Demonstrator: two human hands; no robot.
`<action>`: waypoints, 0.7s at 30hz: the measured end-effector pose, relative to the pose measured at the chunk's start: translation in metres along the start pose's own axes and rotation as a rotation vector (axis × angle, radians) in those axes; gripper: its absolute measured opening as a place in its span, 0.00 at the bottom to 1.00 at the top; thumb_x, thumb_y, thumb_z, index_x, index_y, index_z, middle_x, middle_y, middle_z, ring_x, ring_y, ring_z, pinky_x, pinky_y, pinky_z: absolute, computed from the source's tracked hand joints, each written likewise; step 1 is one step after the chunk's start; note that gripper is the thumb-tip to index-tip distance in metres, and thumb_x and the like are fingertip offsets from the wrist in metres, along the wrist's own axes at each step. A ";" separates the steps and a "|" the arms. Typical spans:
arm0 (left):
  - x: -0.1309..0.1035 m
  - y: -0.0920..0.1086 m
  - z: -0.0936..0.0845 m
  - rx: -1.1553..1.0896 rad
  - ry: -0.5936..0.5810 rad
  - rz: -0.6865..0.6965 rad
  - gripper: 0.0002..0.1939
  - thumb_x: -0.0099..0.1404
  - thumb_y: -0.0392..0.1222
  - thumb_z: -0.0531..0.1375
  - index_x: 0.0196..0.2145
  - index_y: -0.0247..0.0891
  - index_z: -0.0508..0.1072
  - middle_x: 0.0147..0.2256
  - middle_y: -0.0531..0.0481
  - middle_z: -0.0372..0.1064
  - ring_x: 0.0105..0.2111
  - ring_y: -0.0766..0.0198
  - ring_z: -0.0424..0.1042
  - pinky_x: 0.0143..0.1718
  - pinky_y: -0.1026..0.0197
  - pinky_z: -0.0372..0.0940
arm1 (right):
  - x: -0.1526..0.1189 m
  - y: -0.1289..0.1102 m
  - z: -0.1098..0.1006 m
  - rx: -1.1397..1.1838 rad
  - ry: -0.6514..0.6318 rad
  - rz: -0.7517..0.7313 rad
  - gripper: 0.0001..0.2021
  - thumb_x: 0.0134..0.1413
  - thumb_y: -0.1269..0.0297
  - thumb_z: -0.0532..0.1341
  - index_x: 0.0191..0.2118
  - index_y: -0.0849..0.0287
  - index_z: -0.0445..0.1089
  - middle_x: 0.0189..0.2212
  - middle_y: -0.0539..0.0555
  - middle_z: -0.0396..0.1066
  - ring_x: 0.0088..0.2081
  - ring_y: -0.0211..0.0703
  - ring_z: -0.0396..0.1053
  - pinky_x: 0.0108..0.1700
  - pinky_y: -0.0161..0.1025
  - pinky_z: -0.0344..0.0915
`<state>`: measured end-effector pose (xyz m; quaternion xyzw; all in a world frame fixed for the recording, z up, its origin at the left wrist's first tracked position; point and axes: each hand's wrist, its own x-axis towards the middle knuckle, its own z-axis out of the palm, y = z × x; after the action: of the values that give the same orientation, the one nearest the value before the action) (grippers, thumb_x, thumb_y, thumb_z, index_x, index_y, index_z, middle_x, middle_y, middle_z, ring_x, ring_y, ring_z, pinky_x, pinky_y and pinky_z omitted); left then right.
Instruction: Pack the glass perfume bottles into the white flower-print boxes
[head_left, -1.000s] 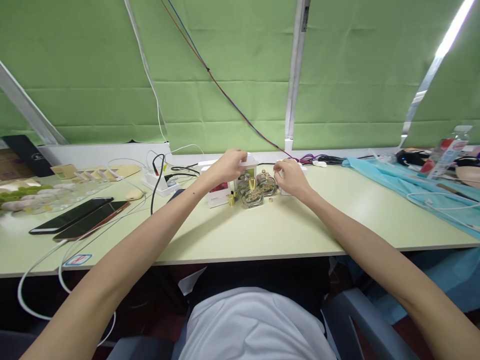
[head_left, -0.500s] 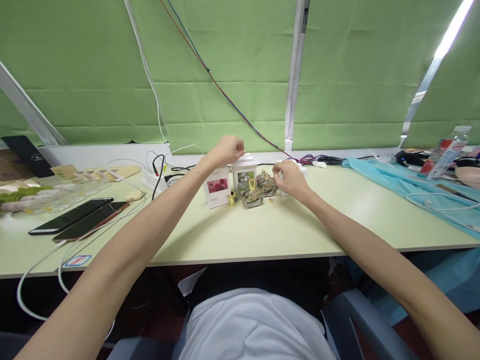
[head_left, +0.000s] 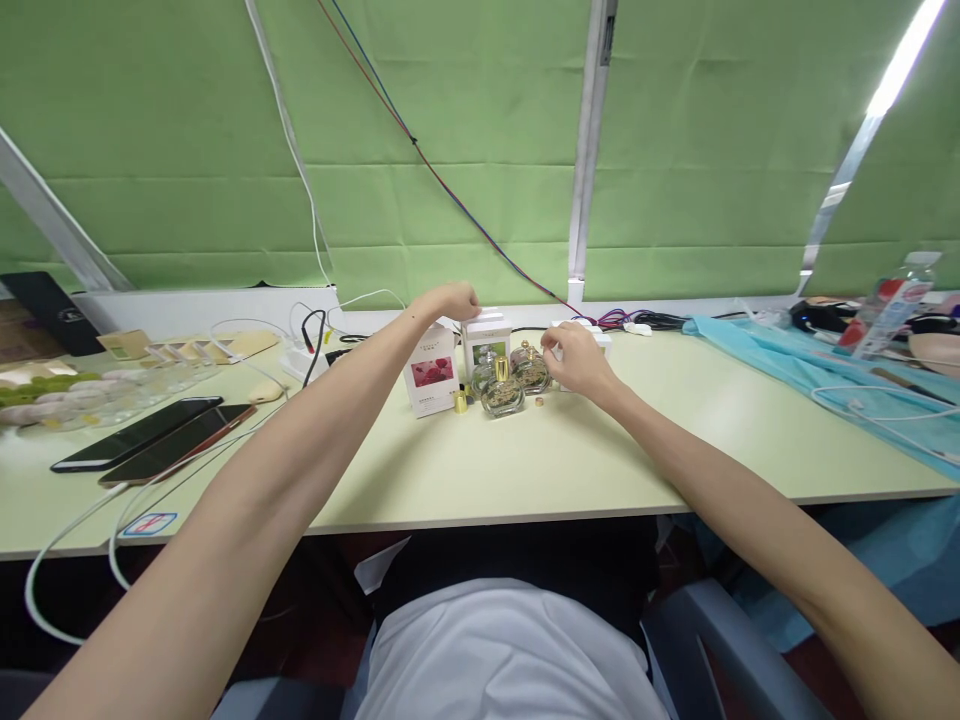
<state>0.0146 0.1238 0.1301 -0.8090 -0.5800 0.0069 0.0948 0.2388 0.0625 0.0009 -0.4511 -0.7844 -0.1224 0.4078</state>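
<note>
My left hand [head_left: 454, 298] is at the back of the desk, above and behind a white box with a red flower picture [head_left: 433, 374]. Its fingers curl down beside the top of a second white box with a green picture [head_left: 487, 326]; whatever they hold is hidden. My right hand [head_left: 580, 358] is closed in front of another white box [head_left: 602, 341], with the thumb and fingertips together near a round glass bottle [head_left: 530, 372]. I cannot make out anything in them. Between my hands stands a perfume bottle with a gold top [head_left: 502, 394]. A gold cap [head_left: 460, 402] lies beside it.
To the left, two phones [head_left: 139, 434] lie among white cables [head_left: 120, 505] and a clear plastic tray [head_left: 127, 395]. Blue sheeting [head_left: 795, 365] and a water bottle [head_left: 892, 305] are at the right. Black cables [head_left: 664, 320] run along the back edge.
My left hand has turned over slightly, its fingers now tucked lower and less visible behind the boxes. My right hand has stayed almost where it was, as have the bottles.
</note>
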 end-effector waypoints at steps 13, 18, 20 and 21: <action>0.003 -0.002 0.001 -0.016 0.048 -0.059 0.22 0.67 0.44 0.55 0.50 0.32 0.81 0.47 0.35 0.79 0.46 0.52 0.77 0.48 0.58 0.67 | -0.001 -0.002 0.000 -0.006 -0.021 0.008 0.07 0.54 0.73 0.56 0.34 0.60 0.72 0.34 0.61 0.74 0.40 0.53 0.66 0.45 0.46 0.60; 0.006 -0.007 0.005 -0.042 0.101 -0.018 0.19 0.65 0.41 0.55 0.46 0.32 0.82 0.48 0.36 0.79 0.47 0.54 0.76 0.48 0.60 0.66 | -0.001 -0.003 -0.001 -0.015 -0.028 0.010 0.07 0.54 0.73 0.56 0.34 0.60 0.72 0.33 0.60 0.73 0.40 0.53 0.66 0.44 0.45 0.60; 0.008 -0.011 0.008 -0.067 0.136 0.009 0.19 0.64 0.41 0.55 0.45 0.33 0.82 0.45 0.35 0.80 0.46 0.53 0.76 0.49 0.59 0.66 | -0.001 -0.003 -0.001 -0.014 -0.028 0.008 0.07 0.54 0.73 0.56 0.34 0.60 0.72 0.33 0.60 0.73 0.40 0.53 0.67 0.44 0.45 0.60; 0.008 -0.013 0.009 -0.086 0.157 0.027 0.18 0.63 0.40 0.55 0.44 0.32 0.82 0.44 0.34 0.80 0.46 0.52 0.76 0.49 0.57 0.66 | -0.001 -0.003 -0.001 -0.012 -0.027 0.007 0.07 0.54 0.73 0.56 0.34 0.60 0.72 0.33 0.60 0.73 0.40 0.53 0.67 0.45 0.45 0.60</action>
<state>0.0044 0.1370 0.1241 -0.8182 -0.5595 -0.0802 0.1050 0.2373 0.0600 0.0009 -0.4580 -0.7874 -0.1195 0.3948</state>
